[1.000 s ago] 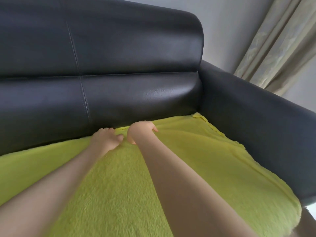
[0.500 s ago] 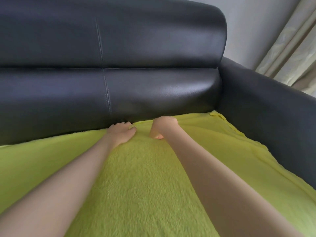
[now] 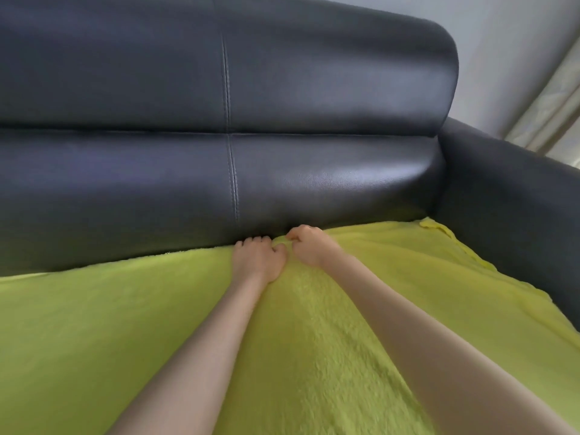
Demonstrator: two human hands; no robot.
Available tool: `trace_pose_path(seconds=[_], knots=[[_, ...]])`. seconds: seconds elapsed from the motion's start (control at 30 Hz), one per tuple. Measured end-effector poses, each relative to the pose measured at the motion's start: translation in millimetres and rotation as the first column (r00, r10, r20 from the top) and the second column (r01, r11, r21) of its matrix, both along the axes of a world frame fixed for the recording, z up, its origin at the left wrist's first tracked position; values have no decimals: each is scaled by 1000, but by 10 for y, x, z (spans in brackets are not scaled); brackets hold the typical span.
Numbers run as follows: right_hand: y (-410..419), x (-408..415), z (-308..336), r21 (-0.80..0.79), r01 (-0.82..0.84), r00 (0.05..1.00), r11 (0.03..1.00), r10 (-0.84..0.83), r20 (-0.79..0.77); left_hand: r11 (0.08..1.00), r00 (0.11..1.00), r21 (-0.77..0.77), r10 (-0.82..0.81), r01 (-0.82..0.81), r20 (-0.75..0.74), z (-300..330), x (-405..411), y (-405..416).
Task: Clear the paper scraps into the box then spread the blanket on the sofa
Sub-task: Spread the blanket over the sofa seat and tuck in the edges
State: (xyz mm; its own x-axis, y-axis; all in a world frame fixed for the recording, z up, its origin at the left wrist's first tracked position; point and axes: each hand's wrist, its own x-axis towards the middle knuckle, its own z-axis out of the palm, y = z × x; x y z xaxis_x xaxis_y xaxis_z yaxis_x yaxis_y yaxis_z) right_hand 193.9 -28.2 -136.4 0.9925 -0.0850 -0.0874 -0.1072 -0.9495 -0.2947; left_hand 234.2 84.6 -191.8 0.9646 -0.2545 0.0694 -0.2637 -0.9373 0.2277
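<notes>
The blanket lies on the sofa seat, its far edge against the backrest, armrest to its right.

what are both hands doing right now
Left hand: closed, gripping the blanket edge.
Right hand: closed, pinching the same edge.

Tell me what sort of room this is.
Likely a living room at home: a black leather sofa, a green blanket spread over its seat, and a curtain by the wall.
</notes>
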Motion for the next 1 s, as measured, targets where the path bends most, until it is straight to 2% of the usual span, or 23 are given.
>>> trace_pose_path(seconds=[0.1,0.37,0.47,0.53,0.67,0.8,1.0], knots=[[18,81,-101,-114,25,997,993,-16,75,1000,1000,-19,17,-17,1,-6,-2,-27],[41,-43,-269,-281,52,981,958,3,192,999,999,-14,32,-31,13,-29,22,-34],[45,-73,-350,-263,51,948,964,36,315,999,999,-14,29,-29,32,-43,14,-26],[38,-55,-373,-188,17,945,982,46,325,1000,999,-1,29,-29,42,-45,6,-17],[9,1,-375,-113,-42,979,993,64,194,1000,999,-14,25,-24,41,-48,17,-19],[-17,99,-249,-74,-8,1000,997,10,23,1000,1000,-25,14,-14,9,-33,37,-7],[-43,207,-120,-120,60,975,991,-84,-208,999,1000,-35,-10,9,-22,3,20,16]])
